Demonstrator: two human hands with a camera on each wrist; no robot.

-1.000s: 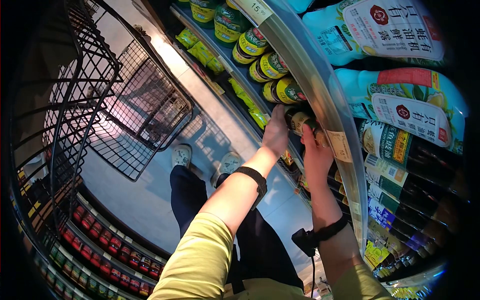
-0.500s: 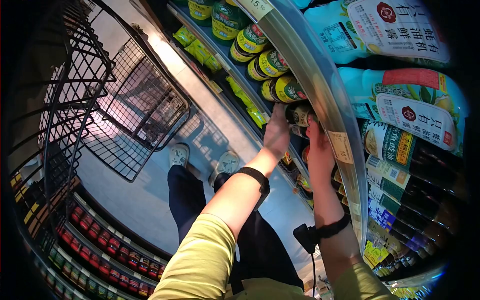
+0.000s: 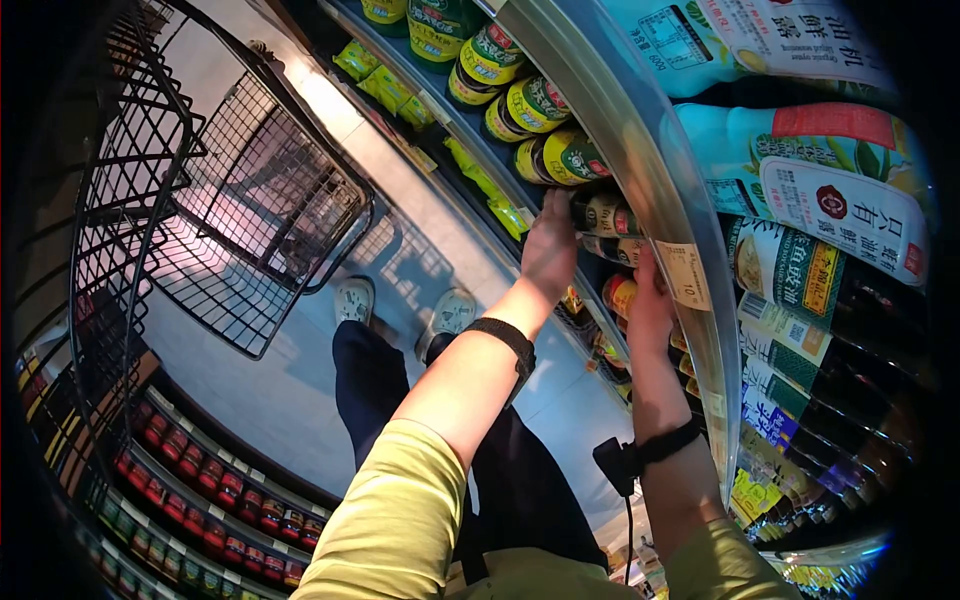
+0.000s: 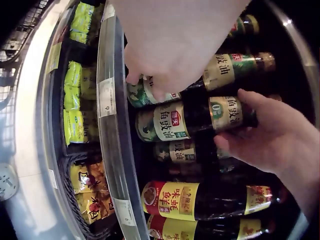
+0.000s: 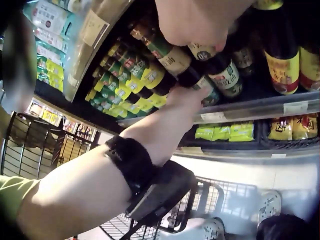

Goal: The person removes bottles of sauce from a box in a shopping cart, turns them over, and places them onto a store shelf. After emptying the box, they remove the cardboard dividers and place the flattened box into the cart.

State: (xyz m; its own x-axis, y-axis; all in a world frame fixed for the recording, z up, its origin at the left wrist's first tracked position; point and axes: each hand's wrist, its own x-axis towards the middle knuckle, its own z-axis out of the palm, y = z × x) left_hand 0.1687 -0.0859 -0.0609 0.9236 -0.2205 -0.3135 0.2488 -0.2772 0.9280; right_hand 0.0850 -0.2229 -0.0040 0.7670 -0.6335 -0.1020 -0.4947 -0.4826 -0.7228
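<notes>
My right hand grips a dark soy sauce bottle near its neck, thumb and fingers on either side of the small label. The bottle lies on its side on the shelf, base toward the aisle. At the base of the neighbouring green-labelled soy sauce bottle is my left hand; its fingers look mostly straight in the head view and touch that bottle. Another soy sauce bottle lies just below the gripped one. In the right wrist view, the left hand reaches in from below.
A clear shelf lip runs along the bottle bases. Yellow-labelled bottles lie on one side, red-and-yellow sauce bottles on the other. Above stand large turquoise bottles behind a curved shelf edge. A black wire cart stands behind.
The right hand has drawn back from the bottle bases toward the neck side, uncovering more label. The left hand stays at the bases. The head view has shifted slightly.
</notes>
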